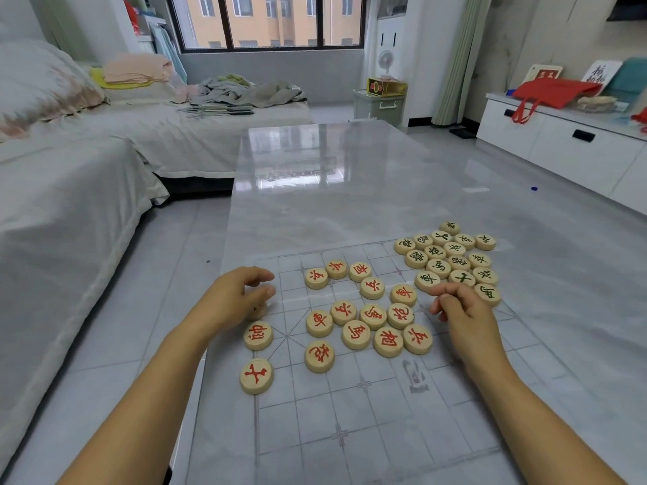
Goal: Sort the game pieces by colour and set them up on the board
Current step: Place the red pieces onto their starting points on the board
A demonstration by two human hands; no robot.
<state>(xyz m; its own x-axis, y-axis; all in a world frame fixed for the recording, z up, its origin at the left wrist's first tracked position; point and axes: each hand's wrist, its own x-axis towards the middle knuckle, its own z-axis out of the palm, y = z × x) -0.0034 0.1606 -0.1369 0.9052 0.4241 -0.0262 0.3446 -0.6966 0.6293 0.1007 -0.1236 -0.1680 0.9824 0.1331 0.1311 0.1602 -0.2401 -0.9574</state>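
The left hand (238,295) arches over the left edge of the board (350,432), fingers curled above a piece (259,310) that the palm mostly hides, so I cannot tell whether they grip it. The right hand (462,315) curls beside the clustered green pieces (446,257), its hold equally unclear. The red pieces (364,316) lie scattered between the hands.

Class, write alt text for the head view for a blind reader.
A left hand and a right hand reach over a clear board on a grey table. Red-marked discs lie loose between them; dark-marked discs cluster far right.
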